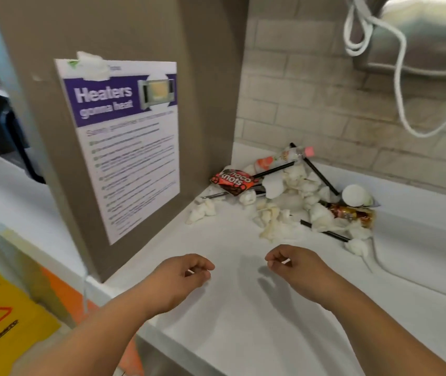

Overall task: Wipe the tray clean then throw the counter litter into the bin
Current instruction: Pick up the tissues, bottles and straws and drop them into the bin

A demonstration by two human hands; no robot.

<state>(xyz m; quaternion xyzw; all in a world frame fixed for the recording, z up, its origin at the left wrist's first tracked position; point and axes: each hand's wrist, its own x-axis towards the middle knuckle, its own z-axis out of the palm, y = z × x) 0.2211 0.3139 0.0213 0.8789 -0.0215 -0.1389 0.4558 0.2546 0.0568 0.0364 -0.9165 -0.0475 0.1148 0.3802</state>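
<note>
Fingers (201, 264) on both hands hang loosely curled, with nothing between them that I can make out. The left hand (183, 275) and right hand (295, 267) hover side by side, palms down, just above the bench (243, 335) and short of the rubbish. I read this as readiness to reach rather than a grip.

The white bench runs back into a corner made by the brown side panel (208, 77) and the tiled wall (311, 104). A laminated notice (129, 147) about heaters is taped to the panel at reading height. Low on the left stands a yellow wet-floor sign (2, 308).

The litter (292, 196) is heaped in that corner, probably shoved there out of the working space, so it sits well ahead of both hands. In it lie:
- a squashed bottle (281, 158) with a pink cap
- a white round-topped cup or lid (354, 195)
- a brown wrapper (352, 214)
- an orange "Choco knots" packet (234, 181)
- several black straws (321, 176) propped across the heap
- many crumpled tissues (202, 210), some trailing off towards the panel

No tray, cloth or bin is in view, so I cannot tell whether the wiping is done. Clearing the litter looks like the step in hand, and the loose tissues may need more than one gathering.
</note>
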